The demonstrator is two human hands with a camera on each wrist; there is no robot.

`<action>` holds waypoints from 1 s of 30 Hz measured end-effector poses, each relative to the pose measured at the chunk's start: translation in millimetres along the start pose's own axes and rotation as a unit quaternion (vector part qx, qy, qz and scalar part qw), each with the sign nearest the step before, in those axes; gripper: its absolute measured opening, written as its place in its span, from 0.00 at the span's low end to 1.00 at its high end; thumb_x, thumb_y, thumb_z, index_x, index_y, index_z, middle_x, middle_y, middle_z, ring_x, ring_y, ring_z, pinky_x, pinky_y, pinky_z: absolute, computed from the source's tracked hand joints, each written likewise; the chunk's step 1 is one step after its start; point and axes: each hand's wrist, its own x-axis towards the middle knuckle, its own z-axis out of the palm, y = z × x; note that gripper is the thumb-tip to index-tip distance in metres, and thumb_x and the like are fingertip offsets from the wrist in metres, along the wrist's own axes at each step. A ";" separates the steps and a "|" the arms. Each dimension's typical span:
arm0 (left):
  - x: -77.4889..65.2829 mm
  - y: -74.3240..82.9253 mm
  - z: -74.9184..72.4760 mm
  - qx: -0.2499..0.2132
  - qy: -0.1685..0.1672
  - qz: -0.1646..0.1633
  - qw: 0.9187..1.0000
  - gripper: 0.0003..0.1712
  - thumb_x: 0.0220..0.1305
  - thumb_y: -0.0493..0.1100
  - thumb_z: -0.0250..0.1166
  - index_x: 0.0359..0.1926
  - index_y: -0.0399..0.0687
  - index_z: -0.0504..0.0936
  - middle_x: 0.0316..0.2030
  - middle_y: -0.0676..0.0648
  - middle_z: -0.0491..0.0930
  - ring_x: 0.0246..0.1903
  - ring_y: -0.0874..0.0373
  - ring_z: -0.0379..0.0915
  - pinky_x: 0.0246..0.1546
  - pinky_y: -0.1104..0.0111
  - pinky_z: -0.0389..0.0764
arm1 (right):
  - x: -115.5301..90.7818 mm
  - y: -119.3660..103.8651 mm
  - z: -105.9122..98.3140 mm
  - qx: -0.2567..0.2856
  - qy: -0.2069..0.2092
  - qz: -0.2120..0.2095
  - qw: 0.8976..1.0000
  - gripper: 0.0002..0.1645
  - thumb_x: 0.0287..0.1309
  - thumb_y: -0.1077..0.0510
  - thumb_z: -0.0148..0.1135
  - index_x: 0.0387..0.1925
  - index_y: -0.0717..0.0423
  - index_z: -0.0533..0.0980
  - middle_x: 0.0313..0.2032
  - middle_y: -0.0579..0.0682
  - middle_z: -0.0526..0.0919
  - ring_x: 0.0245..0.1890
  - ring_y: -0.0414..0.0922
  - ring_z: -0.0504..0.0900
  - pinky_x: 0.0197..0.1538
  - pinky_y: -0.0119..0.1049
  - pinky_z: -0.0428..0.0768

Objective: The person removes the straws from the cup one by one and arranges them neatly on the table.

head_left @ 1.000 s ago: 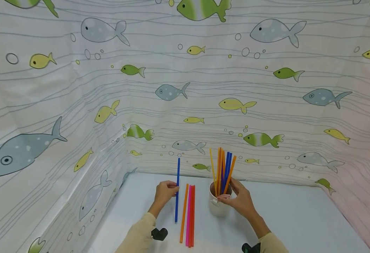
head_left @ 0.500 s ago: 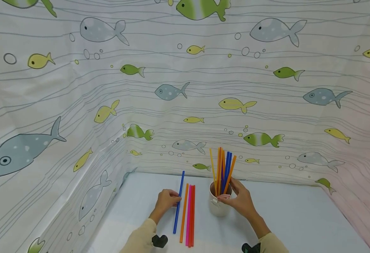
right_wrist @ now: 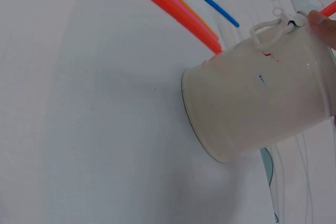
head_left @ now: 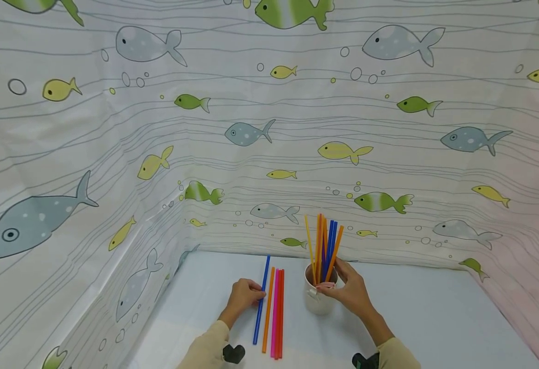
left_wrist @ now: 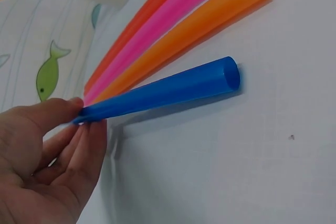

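Note:
My left hand (head_left: pixel 244 296) pinches a blue drinking straw (left_wrist: pixel 168 87) between thumb and fingers. This straw slants close beside the row on the table: an orange straw (head_left: pixel 268 312), a pink straw (head_left: pixel 275 315) and red straws (head_left: pixel 281 315) at the right end. A shadow runs under the blue straw in the left wrist view; whether it touches the tabletop I cannot tell. At the rim of a whitish metal pail (right_wrist: pixel 252 93), my right hand (head_left: pixel 351 291) grips with thumb in front and fingers behind. Several orange, blue and yellow straws (head_left: pixel 329 246) stand in the pail.
A white cloth-like surface covers the table (head_left: pixel 417 307). Behind and at the sides hangs a fish-print curtain (head_left: pixel 297 113), its lower edge meeting the back of the table. Black heart-shaped pieces (head_left: pixel 233 353) sit by both sleeves.
My left hand has drawn the blue straw toward me and slightly right, and it now leans nearly parallel to the row. The right hand stays on the pail.

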 end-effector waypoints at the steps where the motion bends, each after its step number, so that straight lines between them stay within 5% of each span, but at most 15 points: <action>1: 0.2 -0.2 0.6 0.000 0.000 -0.002 1.000 0.10 0.55 0.36 0.73 0.35 0.33 0.83 0.25 0.46 0.82 0.21 0.58 0.79 0.25 0.67 0.84 | -0.1 0.1 0.1 0.000 0.000 -0.001 1.000 0.61 0.36 0.42 0.81 0.71 0.52 0.62 0.64 0.53 0.71 0.66 0.55 0.67 0.60 0.45 0.69; 22: -2.8 -3.2 5.1 0.022 -0.005 -0.021 1.000 0.11 0.54 0.37 0.74 0.33 0.35 0.82 0.24 0.47 0.80 0.21 0.59 0.80 0.24 0.68 0.84 | 0.1 -3.1 -0.4 -0.006 0.007 -0.019 1.000 0.60 0.36 0.49 0.82 0.71 0.55 0.62 0.62 0.55 0.72 0.65 0.53 0.69 0.61 0.40 0.69; 30: -3.8 -2.2 6.0 0.026 -0.009 -0.025 0.999 0.10 0.54 0.38 0.74 0.32 0.36 0.82 0.23 0.47 0.80 0.20 0.59 0.80 0.25 0.69 0.84 | -4.7 -34.3 -4.6 -0.007 0.008 -0.036 0.999 0.57 0.39 0.59 0.82 0.69 0.66 0.62 0.60 0.65 0.72 0.63 0.61 0.70 0.58 0.49 0.70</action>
